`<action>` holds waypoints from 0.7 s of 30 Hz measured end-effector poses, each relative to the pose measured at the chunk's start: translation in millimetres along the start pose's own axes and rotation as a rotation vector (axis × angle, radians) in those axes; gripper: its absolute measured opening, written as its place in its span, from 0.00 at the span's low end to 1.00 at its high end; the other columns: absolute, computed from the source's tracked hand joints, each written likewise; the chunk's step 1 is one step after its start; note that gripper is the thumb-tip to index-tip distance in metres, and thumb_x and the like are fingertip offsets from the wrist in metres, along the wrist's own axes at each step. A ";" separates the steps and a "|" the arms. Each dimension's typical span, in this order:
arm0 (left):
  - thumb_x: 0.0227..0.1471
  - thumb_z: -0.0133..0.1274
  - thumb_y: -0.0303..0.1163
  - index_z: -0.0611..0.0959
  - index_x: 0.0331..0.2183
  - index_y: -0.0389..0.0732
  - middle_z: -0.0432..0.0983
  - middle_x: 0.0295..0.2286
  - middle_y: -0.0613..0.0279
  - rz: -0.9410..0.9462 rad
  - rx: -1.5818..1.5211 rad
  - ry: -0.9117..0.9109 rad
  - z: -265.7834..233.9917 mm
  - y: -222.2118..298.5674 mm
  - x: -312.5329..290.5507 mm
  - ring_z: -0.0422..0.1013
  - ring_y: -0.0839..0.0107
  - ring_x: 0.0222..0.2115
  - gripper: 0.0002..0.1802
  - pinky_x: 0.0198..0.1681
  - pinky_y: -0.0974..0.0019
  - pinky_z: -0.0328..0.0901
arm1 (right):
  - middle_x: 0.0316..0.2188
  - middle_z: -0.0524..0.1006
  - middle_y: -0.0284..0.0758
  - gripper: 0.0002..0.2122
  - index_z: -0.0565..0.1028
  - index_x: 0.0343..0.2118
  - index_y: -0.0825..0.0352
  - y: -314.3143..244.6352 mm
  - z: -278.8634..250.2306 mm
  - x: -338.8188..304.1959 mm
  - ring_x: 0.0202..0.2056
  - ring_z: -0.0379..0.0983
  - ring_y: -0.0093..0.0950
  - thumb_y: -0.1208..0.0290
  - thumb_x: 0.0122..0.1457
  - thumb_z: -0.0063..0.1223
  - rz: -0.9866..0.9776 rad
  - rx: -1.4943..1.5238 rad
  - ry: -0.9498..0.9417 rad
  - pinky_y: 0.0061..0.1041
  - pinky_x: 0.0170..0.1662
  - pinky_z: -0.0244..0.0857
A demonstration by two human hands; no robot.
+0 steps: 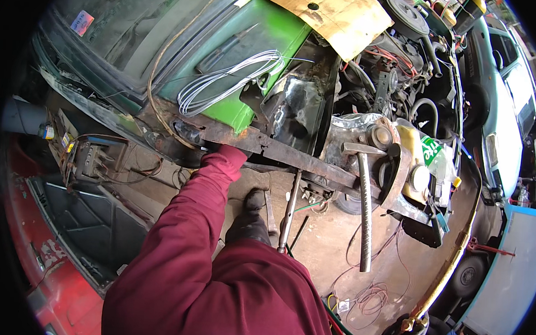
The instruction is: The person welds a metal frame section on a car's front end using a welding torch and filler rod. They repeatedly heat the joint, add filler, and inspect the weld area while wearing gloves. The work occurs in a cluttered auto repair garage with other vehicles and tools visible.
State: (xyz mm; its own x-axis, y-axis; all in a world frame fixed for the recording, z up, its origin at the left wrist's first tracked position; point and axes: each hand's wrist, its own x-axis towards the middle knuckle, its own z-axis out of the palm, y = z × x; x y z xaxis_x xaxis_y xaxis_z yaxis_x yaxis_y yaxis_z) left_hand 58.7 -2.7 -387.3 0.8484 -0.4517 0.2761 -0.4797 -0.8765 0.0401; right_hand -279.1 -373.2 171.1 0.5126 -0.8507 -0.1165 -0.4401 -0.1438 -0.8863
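Note:
My left arm, in a maroon sleeve (183, 224), reaches up to a rusty metal rail (298, 160) along the car's open front. The left hand is hidden at the rail beyond the cuff (226, 159), so its fingers and anything in them cannot be seen. My right hand is out of view. Beside the arm, a metal torch (289, 211) hangs from the rail, hoses at its lower end. Farther right, a hammer (364, 203) with a ribbed metal handle hangs by its head. A coil of pale wire (224, 83) lies on the green panel (281, 22) above the arm.
An engine (394, 71) fills the bay at upper right, near a clear green-labelled plastic bottle (441, 158). A cardboard sheet (330, 16) covers part of the panel. Thin cables (370, 297) tangle on the floor. A red car body (68, 278) stands at left, a pale vehicle (507, 107) at right.

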 end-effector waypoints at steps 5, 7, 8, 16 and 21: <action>0.59 0.55 0.40 0.89 0.38 0.40 0.86 0.36 0.48 -0.067 -0.089 -0.065 -7.5 14.8 12.9 0.82 0.49 0.37 0.15 0.44 0.46 0.74 | 0.23 0.69 0.25 0.13 0.75 0.42 0.62 -12.3 10.1 -0.9 0.21 0.63 0.17 0.56 0.74 0.54 0.044 -0.021 -0.008 0.16 0.24 0.56; 0.59 0.55 0.40 0.89 0.38 0.40 0.86 0.36 0.48 -0.081 -0.107 -0.079 -17.4 20.1 20.3 0.81 0.49 0.37 0.15 0.44 0.46 0.74 | 0.22 0.68 0.24 0.12 0.75 0.42 0.62 -15.5 13.7 -1.1 0.21 0.62 0.16 0.57 0.74 0.54 0.051 -0.044 0.000 0.16 0.23 0.54; 0.59 0.55 0.40 0.89 0.38 0.40 0.85 0.36 0.48 -0.091 -0.117 -0.081 -21.0 22.2 22.7 0.81 0.49 0.37 0.15 0.44 0.46 0.74 | 0.22 0.68 0.24 0.11 0.75 0.41 0.62 -16.9 15.8 -1.3 0.21 0.62 0.16 0.58 0.73 0.54 0.053 -0.045 0.004 0.16 0.23 0.54; 0.59 0.55 0.40 0.88 0.38 0.40 0.85 0.36 0.47 -0.161 -0.192 -0.052 -43.1 13.4 25.2 0.81 0.48 0.37 0.15 0.44 0.45 0.74 | 0.22 0.68 0.24 0.09 0.75 0.44 0.62 -22.8 25.3 -4.0 0.20 0.62 0.15 0.61 0.72 0.57 0.086 -0.025 0.005 0.16 0.21 0.54; 0.59 0.55 0.40 0.88 0.39 0.40 0.85 0.36 0.47 -0.247 -0.253 -0.005 -74.5 -7.3 20.0 0.81 0.47 0.37 0.15 0.45 0.45 0.73 | 0.26 0.71 0.26 0.11 0.76 0.47 0.63 -17.7 28.8 -3.5 0.22 0.63 0.16 0.61 0.72 0.57 0.027 -0.051 0.069 0.15 0.23 0.56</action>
State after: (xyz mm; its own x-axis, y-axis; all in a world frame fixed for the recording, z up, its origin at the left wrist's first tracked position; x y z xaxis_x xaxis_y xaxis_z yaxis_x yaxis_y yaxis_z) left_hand 62.6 7.1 -310.5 0.9466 -0.2320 0.2239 -0.2993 -0.8908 0.3419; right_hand -251.9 -353.1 174.3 0.4488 -0.8872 -0.1073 -0.4906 -0.1442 -0.8593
